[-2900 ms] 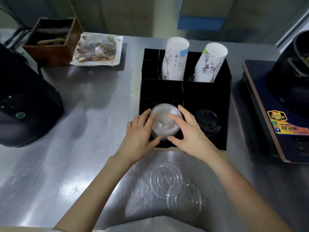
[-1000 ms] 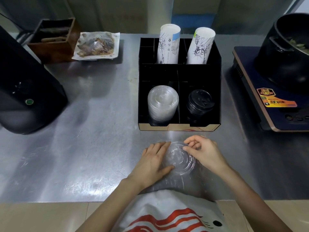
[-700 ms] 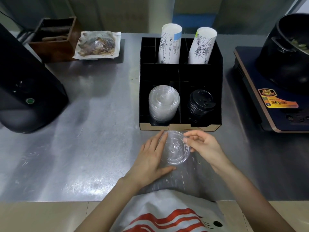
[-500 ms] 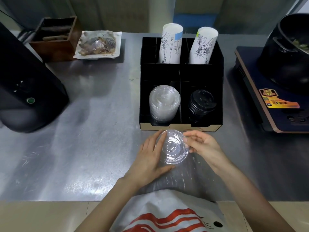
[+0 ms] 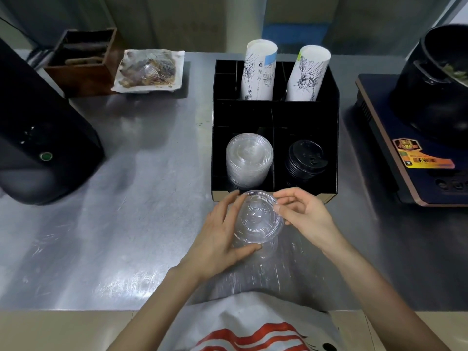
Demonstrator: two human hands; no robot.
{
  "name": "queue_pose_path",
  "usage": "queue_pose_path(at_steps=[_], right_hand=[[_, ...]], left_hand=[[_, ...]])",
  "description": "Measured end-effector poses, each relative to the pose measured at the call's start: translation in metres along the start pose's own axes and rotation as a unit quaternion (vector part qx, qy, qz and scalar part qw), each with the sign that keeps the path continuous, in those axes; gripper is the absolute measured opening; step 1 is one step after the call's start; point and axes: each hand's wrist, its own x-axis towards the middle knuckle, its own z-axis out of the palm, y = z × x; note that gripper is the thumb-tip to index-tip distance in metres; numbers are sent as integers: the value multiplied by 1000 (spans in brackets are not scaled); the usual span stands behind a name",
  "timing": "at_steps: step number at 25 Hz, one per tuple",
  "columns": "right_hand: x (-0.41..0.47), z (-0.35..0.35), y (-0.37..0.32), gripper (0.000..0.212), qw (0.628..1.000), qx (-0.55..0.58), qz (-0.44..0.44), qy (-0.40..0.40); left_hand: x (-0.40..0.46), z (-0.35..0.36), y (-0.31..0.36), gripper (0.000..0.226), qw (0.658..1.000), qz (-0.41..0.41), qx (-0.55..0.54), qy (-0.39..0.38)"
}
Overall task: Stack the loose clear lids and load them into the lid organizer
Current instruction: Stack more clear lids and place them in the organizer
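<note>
I hold a small stack of clear lids (image 5: 258,217) between both hands, just in front of the black lid organizer (image 5: 274,115). My left hand (image 5: 220,231) cups the stack's left side and underside. The fingertips of my right hand (image 5: 304,216) pinch its right rim. A tall stack of clear lids (image 5: 249,158) stands in the organizer's front left compartment. Black lids (image 5: 306,158) fill the front right compartment.
Two rolls of paper cups (image 5: 258,69) (image 5: 307,72) stand in the organizer's back compartments. A black machine (image 5: 38,138) sits at the left, an induction cooker (image 5: 415,158) with a black pot (image 5: 440,79) at the right. A wrapped food tray (image 5: 149,70) and wooden box (image 5: 81,59) are at the back left.
Both hands lifted the loose clear lids off the counter and brought them up toward the organizer's front edge. The lids on the counter are gone from view.
</note>
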Motion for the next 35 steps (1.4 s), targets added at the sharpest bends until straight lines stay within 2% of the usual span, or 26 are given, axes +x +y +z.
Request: queue_pose_path(at_steps=[8,13,35], right_hand=[[20,-11,-39,21,989,-109,-93,44],[45,-13,-56,20,975,-171,-122,68],[100,-8,-49,24,961,-251,-105,48]], left_hand=[[34,-35,2,84,998,32,29,54],[64,-51,-5,84,997,30,54,45],[113,-45,-36,71,995,-7,92,-36]])
